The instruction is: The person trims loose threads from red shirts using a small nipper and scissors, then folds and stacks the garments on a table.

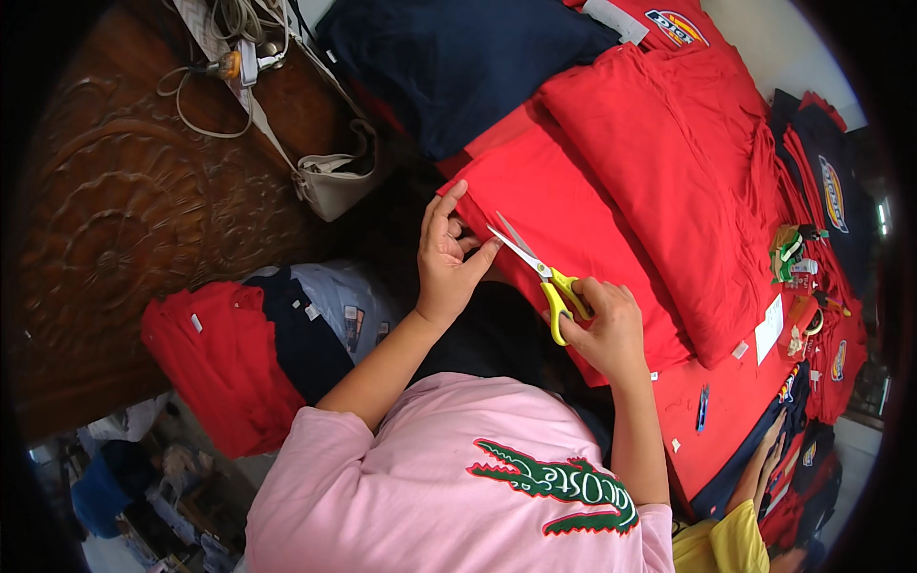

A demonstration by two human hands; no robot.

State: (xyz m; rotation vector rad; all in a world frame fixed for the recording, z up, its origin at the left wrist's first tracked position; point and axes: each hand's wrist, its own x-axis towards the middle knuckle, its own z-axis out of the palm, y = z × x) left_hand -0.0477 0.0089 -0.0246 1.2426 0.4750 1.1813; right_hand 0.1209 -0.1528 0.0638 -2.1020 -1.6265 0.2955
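Observation:
My right hand [607,325] has its fingers in the yellow-green handles of a pair of scissors [546,271]. The blades stand slightly apart, pointing up and left over a red garment [535,196], close to my left thumb. My left hand [449,258] is at the garment's near left edge, some fingers bent round the cloth and the index stretched along it. Whether a thread lies between thumb and fingers is too small to tell. Behind the scissors lies a thick folded stack of red garments [659,181].
Navy garments [458,67] lie at the back. A handbag [334,181] and cables sit beside carved wood [124,239] at left, above a red garment pile [210,363]. A blue pen [703,409] lies at right, near another person's yellow sleeve [721,544] and hand [759,458].

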